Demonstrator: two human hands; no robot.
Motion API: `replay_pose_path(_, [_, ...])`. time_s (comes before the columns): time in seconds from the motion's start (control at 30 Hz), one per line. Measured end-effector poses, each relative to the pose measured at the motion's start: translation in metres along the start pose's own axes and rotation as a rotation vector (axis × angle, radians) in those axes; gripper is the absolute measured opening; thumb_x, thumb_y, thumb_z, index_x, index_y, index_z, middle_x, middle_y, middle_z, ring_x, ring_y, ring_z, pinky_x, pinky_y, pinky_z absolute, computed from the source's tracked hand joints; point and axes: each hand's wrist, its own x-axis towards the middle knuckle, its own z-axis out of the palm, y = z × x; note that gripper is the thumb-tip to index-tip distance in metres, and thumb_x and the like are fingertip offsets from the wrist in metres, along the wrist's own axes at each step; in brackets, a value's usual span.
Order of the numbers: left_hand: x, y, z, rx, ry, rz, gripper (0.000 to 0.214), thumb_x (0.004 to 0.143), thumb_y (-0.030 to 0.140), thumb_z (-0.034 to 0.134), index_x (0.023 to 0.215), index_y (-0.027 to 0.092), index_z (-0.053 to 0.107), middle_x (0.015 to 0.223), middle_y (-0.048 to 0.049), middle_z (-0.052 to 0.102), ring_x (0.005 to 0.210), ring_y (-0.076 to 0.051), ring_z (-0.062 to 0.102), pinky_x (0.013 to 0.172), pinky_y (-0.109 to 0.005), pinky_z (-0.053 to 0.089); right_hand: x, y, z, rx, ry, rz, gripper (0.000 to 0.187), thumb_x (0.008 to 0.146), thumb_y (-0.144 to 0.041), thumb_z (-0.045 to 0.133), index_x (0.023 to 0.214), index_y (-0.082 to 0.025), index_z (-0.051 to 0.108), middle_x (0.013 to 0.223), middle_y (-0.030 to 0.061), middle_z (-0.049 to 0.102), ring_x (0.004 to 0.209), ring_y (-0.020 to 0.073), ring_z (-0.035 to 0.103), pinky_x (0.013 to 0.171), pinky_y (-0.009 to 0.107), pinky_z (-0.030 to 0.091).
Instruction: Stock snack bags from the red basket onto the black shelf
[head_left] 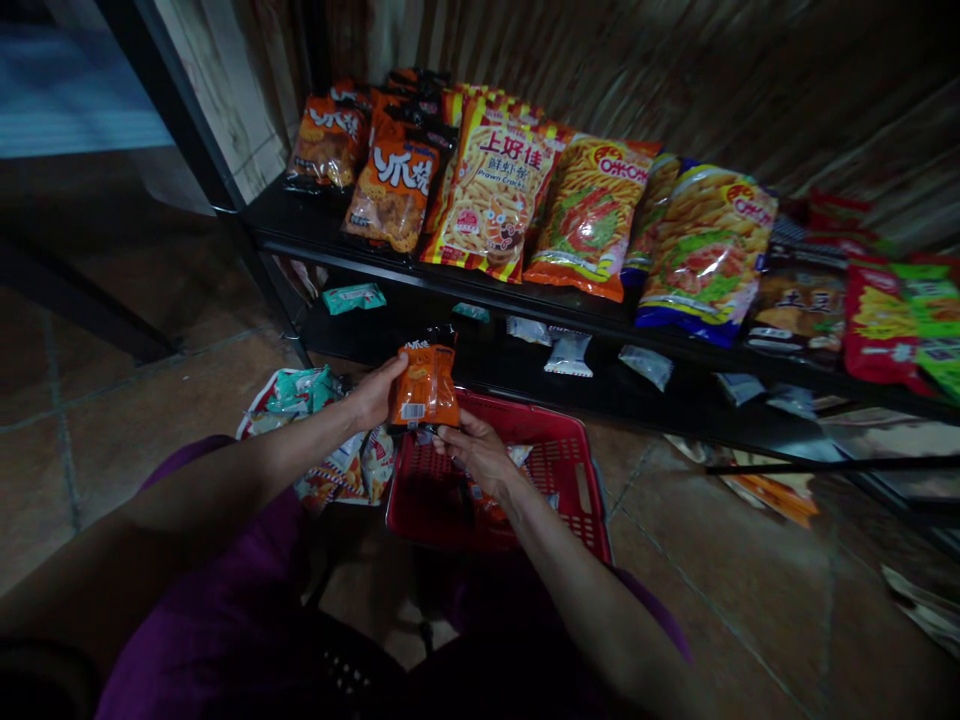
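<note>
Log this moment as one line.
left hand: holds orange snack bag at side; right hand: holds its bottom corner; red basket: below; black shelf: other bags on top

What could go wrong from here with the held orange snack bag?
The left hand and right hand hold the orange snack bag near a corner of the red basket; a slip might drop it outside. A hard squeeze could crumple it. Raising it could bump the Prawn Crackers bag, close to the front edge of the upper shelf.

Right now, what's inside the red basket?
An orange packet and a pale packet show inside the red basket. The right hand and forearm cover part; anything beneath is hidden.
</note>
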Motion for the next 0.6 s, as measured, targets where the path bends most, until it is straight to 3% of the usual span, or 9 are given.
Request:
replay_pose_path(0.23, [-0.006,0.004,-0.001,0.031,-0.121,0.032,0.020,0.084,0.028,0.058,0.099,0.015,0.062,0.094,-0.0083,0.069,0.079,-0.018,0.066,0.078,-0.032,0.052,0.001,0.003,-0.001,-0.037,-0.008,-0.019,0.034,0.059,-0.031,0.078,0.089,-0.020,0.067,0.069,-0.0038,0.061,0.060,0.0074,0.054,0.062,0.022,0.047])
replay_pose_path(0.43, [-0.004,0.001,-0.002,0.049,-0.008,0.100,0.020,0.080,0.017,0.061,0.100,0.016,0.060,0.088,-0.0062,0.069,0.075,-0.016,0.067,0.074,-0.030,0.053,0.003,0.006,0.003,-0.201,0.010,-0.165,0.032,0.064,-0.032,0.073,0.093,-0.022,0.066,0.076,-0.0031,0.065,0.062,0.0097,0.054,0.059,0.023,0.044])
replay_pose_path(0.6, [-0.005,0.002,0.001,-0.006,0.005,0.126,0.021,0.076,0.014,0.063,0.097,0.017,0.060,0.085,-0.0037,0.069,0.073,-0.015,0.066,0.072,-0.030,0.053,0.005,0.011,0.002,-0.405,0.029,-0.336,0.039,0.074,-0.033,0.063,0.112,-0.024,0.061,0.096,-0.0003,0.068,0.085,0.0173,0.061,0.076,0.031,0.049])
